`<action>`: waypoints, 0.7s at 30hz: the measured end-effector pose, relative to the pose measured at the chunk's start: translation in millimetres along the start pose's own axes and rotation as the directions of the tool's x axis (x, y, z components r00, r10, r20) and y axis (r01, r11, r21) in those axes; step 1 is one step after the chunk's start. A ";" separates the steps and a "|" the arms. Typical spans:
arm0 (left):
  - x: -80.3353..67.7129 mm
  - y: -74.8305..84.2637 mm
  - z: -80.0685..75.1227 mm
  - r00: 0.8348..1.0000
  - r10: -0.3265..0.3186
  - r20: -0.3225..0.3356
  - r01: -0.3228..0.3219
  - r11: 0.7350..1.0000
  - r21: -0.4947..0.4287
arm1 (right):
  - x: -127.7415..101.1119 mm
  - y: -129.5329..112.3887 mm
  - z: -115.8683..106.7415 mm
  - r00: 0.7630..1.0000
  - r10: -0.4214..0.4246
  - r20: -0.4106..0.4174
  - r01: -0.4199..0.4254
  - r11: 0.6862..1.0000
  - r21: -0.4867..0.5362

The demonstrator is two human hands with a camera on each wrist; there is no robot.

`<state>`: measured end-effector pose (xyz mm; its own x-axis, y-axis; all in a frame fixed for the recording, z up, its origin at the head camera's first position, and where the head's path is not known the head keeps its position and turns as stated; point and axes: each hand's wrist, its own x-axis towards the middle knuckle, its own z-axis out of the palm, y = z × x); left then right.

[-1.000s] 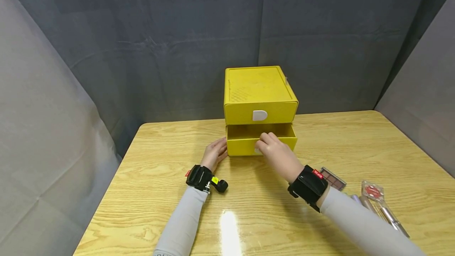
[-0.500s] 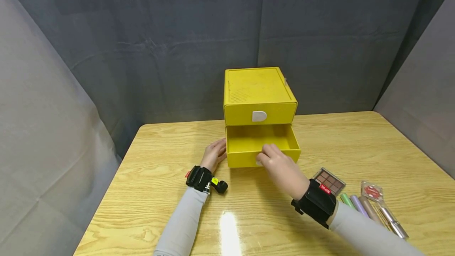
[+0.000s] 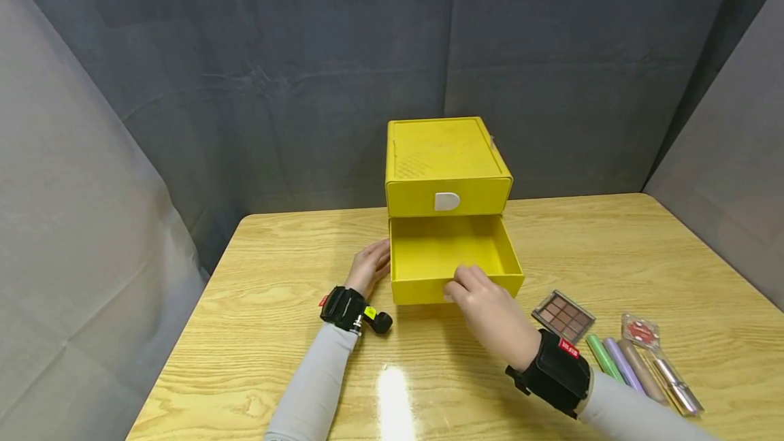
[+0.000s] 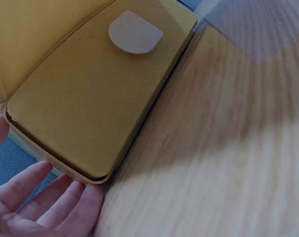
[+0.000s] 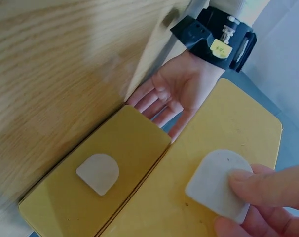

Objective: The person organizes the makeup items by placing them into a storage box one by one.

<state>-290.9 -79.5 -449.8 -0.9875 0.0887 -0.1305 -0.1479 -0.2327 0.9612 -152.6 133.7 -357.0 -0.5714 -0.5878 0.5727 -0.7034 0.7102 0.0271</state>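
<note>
A yellow two-drawer box (image 3: 450,148) stands toward the back of the table. Its lower drawer (image 3: 422,292) is pulled well out, and nothing shows inside. My right hand (image 3: 493,312) is at the drawer's front, pinching its pull, which the fingers mostly hide in the head view. In the right wrist view, the thumb (image 5: 245,180) lies on a white drawer pull (image 5: 213,185), with fingers behind it. My left hand (image 3: 367,266) rests along the box's left side, its fingertips at the lower edge in the left wrist view. The upper drawer, with a white pull (image 3: 447,201), is closed.
To the right lie an eyeshadow palette (image 3: 563,316), a green tube (image 3: 605,358), a purple tube (image 3: 623,363), a brown tube (image 3: 642,371), a silver tube (image 3: 676,383) and a clear case with a red patch (image 3: 640,330). Behind the table hangs a dark grey curtain (image 3: 294,87).
My right hand has drawn the lower drawer farther out, toward me. The left hand has stayed at the box's side. More of the palette and tubes shows as the right arm shifted.
</note>
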 end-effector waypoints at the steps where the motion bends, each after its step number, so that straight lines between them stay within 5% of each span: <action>1: 0.0 0.0 0.0 1.000 0.000 0.000 0.000 1.000 0.000 | -0.7 -1.1 -0.7 1.000 0.001 0.002 -0.001 1.000 0.004; 21: -0.7 -0.5 0.3 1.000 0.010 -0.003 -0.010 1.000 0.015 | -14.9 -21.8 -6.5 1.000 -0.018 -0.014 0.019 0.999 0.039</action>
<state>-290.1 -79.2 -450.2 -0.9891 0.0836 -0.1211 -0.1368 -0.2187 0.9662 -126.0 129.5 -360.8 -0.5524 -0.5950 0.5838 -0.7300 0.6834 0.0058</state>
